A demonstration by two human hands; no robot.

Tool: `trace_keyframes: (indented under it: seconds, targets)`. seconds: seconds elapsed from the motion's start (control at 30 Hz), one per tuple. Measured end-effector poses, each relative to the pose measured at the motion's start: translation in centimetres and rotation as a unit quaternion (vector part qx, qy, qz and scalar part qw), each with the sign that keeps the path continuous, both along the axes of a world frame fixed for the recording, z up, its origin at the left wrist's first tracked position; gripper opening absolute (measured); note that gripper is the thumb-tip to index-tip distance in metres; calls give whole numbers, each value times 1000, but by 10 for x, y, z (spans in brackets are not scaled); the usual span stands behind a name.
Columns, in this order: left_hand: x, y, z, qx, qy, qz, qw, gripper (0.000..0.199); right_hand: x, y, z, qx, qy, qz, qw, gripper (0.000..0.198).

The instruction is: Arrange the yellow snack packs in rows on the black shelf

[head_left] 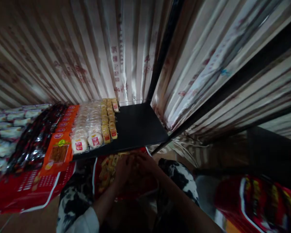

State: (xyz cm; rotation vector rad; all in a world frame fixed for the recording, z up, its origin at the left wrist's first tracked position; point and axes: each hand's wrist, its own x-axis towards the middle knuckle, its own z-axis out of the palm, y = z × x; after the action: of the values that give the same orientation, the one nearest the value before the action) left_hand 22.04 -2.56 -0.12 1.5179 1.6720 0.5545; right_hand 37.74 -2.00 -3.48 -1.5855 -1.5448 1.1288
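My left hand (124, 165) and my right hand (145, 161) are close together over a red basket (150, 187) between my knees. Small yellow packaged snacks (108, 168) fill the basket's left side, right beside my left hand. The fingers of both hands look curled in toward each other; dim light and blur hide what lies between them. Just beyond the basket is a black shelf (140, 124). Along its left part stand rows of yellow snack packs (109, 124) and round white wrapped crackers (95, 139).
Orange snack bags (59, 147), dark shiny packets (36, 139) and white packets (9, 129) continue leftward. Another red basket (31, 191) is at lower left. At right, a red container (230, 194) holds dark packets. Black posts (163, 48) and pleated curtain (99, 48) border the shelf.
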Motion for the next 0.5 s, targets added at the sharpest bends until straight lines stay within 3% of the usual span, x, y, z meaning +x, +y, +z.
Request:
trace_keyframes:
  seconds: [0.1, 0.2, 0.33, 0.5]
  targets:
    - [-12, 7, 14, 20, -2, -26, 999, 22, 2, -5, 12, 24, 25, 26, 999, 33]
    - [-22, 18, 28, 29, -64, -49, 996, 22, 2, -6, 27, 63, 17, 27, 997, 35]
    - [-27, 33, 50, -27, -154, -66, 985, 25, 1, 1, 46, 80, 16, 38, 996, 31]
    - [-14, 55, 78, -78, -239, -8, 968, 26, -2, 22, 60, 52, 92, 16, 994, 31]
